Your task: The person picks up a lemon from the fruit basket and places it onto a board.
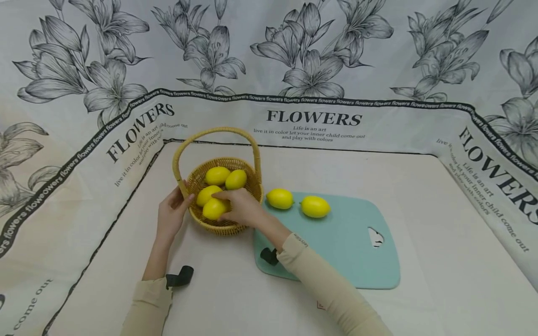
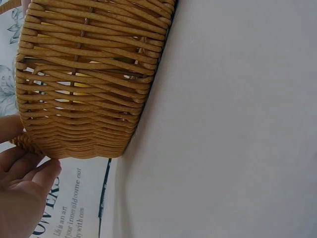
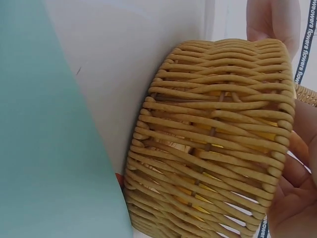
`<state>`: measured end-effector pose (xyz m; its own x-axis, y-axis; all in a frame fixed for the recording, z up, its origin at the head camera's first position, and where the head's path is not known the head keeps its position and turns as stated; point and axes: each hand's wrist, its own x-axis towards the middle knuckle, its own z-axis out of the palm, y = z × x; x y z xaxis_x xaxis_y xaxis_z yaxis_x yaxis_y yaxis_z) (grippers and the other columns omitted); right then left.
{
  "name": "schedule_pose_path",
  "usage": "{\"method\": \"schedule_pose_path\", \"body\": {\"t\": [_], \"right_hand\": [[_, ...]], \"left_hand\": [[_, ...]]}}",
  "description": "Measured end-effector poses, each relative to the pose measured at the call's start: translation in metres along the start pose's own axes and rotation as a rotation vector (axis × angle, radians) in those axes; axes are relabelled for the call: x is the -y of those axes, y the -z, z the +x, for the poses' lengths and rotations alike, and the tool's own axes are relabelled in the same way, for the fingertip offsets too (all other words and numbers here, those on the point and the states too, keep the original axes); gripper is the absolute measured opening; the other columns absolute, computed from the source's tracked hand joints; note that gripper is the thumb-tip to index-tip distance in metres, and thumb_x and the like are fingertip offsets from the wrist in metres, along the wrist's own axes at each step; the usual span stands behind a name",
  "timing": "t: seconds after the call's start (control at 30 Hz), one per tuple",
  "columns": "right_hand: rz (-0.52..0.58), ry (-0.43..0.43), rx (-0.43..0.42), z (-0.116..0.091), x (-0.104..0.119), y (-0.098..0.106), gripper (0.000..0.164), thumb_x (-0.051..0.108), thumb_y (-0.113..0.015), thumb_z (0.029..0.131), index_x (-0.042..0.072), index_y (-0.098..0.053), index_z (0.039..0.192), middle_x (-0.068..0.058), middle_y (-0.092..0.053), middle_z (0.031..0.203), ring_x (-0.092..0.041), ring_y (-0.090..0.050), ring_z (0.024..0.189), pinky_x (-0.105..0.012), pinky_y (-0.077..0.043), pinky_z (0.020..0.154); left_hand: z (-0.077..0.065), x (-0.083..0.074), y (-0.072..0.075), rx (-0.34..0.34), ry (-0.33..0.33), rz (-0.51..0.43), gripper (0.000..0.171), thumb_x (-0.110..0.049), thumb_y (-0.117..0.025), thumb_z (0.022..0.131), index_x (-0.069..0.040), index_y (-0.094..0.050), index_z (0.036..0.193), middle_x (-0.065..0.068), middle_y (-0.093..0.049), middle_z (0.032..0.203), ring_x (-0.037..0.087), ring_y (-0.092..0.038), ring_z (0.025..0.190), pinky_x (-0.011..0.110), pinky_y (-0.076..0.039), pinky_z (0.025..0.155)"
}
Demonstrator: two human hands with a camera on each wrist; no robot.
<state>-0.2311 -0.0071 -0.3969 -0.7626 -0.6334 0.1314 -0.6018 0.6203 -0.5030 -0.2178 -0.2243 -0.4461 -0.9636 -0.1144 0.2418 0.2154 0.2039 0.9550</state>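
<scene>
A wicker basket (image 1: 222, 229) with a tall arched handle (image 1: 227, 129) holds several yellow lemons. My left hand (image 1: 171, 212) grips its left rim by the base of the handle; the left wrist view shows the fingers (image 2: 42, 173) curled there against the weave (image 2: 89, 84). Inside, my right hand (image 1: 243, 207) holds the nearest lemon (image 1: 214, 209) between thumb and fingers. Three others, a left lemon (image 1: 206, 195), a back lemon (image 1: 217, 176) and a right lemon (image 1: 236, 179), lie around it. From the right wrist, the basket wall (image 3: 213, 134) hides most of the lemons.
A light-blue cutting board (image 1: 336, 252) lies right of the basket, carrying two lemons, one near its left corner (image 1: 279, 199) and one beside it (image 1: 315, 206). Dark wrist straps (image 1: 180, 276) show at both cuffs. A flower-printed cloth (image 1: 311, 70) rises behind the white tabletop (image 1: 218, 289).
</scene>
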Motion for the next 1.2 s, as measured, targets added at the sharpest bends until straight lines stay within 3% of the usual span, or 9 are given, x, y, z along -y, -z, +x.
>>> {"method": "schedule_pose_path", "body": {"t": [0.33, 0.67, 0.77, 1.03, 1.2], "right_hand": [[0.02, -0.003, -0.039, -0.003, 0.002, 0.004, 0.06, 0.022, -0.081, 0.079, 0.01, -0.058, 0.134, -0.003, -0.058, 0.133, -0.016, -0.055, 0.12, -0.026, -0.045, 0.101], [0.045, 0.008, -0.08, -0.01, 0.006, 0.011, 0.061, 0.022, -0.081, 0.079, 0.01, -0.058, 0.134, -0.003, -0.058, 0.134, -0.017, -0.055, 0.12, -0.027, -0.047, 0.099], [0.045, 0.008, -0.081, -0.013, 0.008, 0.014, 0.061, 0.022, -0.081, 0.08, 0.011, -0.057, 0.135, -0.002, -0.058, 0.134, -0.016, -0.055, 0.119, -0.026, -0.047, 0.099], [0.061, 0.006, -0.117, -0.023, 0.008, 0.021, 0.06, 0.02, -0.081, 0.08, 0.01, -0.058, 0.134, -0.002, -0.059, 0.133, -0.017, -0.056, 0.119, -0.028, -0.047, 0.099], [0.07, 0.001, -0.136, -0.028, 0.003, 0.023, 0.061, 0.02, -0.082, 0.079, 0.011, -0.058, 0.135, -0.002, -0.059, 0.133, -0.017, -0.055, 0.119, -0.028, -0.047, 0.099]], "left_hand": [[-0.01, -0.028, -0.001, 0.017, -0.019, -0.004, 0.052, -0.008, -0.06, 0.096, 0.008, -0.04, 0.141, 0.024, -0.043, 0.143, 0.04, -0.042, 0.13, 0.015, -0.043, 0.097], [-0.012, -0.034, -0.003, -0.002, -0.008, 0.054, 0.051, -0.007, -0.059, 0.096, 0.008, -0.04, 0.141, 0.024, -0.046, 0.141, 0.037, -0.044, 0.13, 0.029, -0.043, 0.104], [-0.011, -0.032, -0.003, -0.007, 0.001, 0.054, 0.051, -0.006, -0.059, 0.096, 0.007, -0.041, 0.141, 0.022, -0.047, 0.141, 0.034, -0.045, 0.13, 0.032, -0.041, 0.105], [-0.001, -0.003, -0.002, -0.023, -0.006, 0.043, 0.053, -0.018, -0.063, 0.095, -0.002, -0.044, 0.143, 0.012, -0.05, 0.141, 0.025, -0.048, 0.129, 0.028, -0.043, 0.104], [0.0, 0.001, -0.002, -0.025, -0.028, 0.043, 0.053, -0.017, -0.063, 0.095, -0.002, -0.044, 0.143, 0.013, -0.05, 0.141, 0.027, -0.048, 0.129, 0.026, -0.043, 0.103]]}}
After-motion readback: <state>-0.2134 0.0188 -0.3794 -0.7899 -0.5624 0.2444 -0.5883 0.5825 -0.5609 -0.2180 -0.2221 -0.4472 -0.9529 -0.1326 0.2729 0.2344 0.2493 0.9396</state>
